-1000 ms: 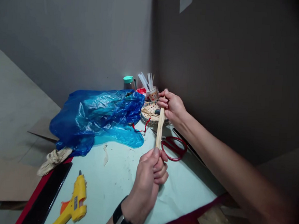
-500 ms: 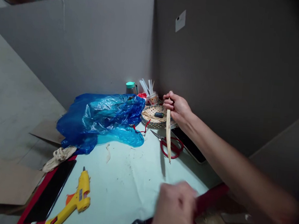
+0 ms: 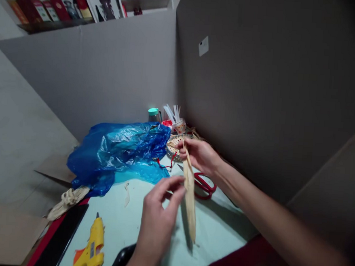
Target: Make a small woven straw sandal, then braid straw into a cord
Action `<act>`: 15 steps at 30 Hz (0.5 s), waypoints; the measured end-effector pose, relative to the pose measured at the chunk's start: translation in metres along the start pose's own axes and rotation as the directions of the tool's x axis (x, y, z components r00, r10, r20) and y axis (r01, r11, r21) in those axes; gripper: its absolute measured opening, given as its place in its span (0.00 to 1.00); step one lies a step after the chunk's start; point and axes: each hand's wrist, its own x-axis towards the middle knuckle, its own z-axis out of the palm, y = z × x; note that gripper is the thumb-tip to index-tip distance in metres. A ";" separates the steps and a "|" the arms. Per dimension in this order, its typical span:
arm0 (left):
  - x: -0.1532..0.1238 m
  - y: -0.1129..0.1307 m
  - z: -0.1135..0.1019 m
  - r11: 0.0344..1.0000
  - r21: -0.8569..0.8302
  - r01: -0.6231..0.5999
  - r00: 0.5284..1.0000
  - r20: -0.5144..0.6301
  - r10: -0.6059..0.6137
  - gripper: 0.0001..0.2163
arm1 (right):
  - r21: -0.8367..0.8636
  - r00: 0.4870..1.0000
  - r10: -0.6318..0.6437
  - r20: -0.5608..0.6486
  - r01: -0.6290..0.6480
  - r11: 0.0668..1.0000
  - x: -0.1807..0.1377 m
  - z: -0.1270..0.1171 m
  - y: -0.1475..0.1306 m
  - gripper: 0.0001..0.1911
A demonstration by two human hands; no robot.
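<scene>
A long, pale strip of dried husk [image 3: 190, 202] hangs slanting over the table, its lower tip near the tabletop. My right hand [image 3: 202, 155] pinches its upper end between thumb and fingers. My left hand [image 3: 159, 217] is close in at the strip's left edge, thumb and forefinger curved with a gap between them. Whether those fingertips touch the strip I cannot tell. Behind the strip lie red-handled scissors [image 3: 205, 186], partly covered. A round woven basket [image 3: 170, 152] stands just beyond my right hand, which hides part of it.
A crumpled blue plastic bag [image 3: 124, 145] covers the back left. At the front left lie a yellow glue gun [image 3: 94, 240] and a flat black panel [image 3: 63, 238]. A cup of white sticks [image 3: 179, 126] and a green-lidded jar [image 3: 153, 114] stand near the grey walls.
My left hand has risen from the table's front edge to the husk strip. The right hand has brought the strip nearer and leftward. The view has tilted up.
</scene>
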 end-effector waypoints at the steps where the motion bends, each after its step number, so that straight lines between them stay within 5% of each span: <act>1: 0.010 -0.001 -0.004 1.000 0.007 -0.017 0.997 -0.081 0.017 0.06 | -0.004 0.999 0.023 0.039 -0.023 1.000 -0.004 0.004 0.007 0.10; 8: 0.046 -0.032 -0.001 0.998 -0.015 -0.060 0.993 -0.105 0.058 0.07 | -0.002 0.983 0.064 0.172 -0.064 0.998 -0.008 0.014 0.037 0.05; 11: 0.053 -0.037 -0.004 0.970 -0.242 0.029 0.998 -0.047 -0.042 0.06 | -0.044 0.975 0.088 0.205 -0.081 0.996 0.001 0.008 0.039 0.08; 15: 0.059 -0.042 -0.015 0.801 -0.556 0.220 0.975 0.115 -0.188 0.09 | -0.188 0.935 0.156 0.319 -0.099 0.977 0.010 -0.004 0.044 0.12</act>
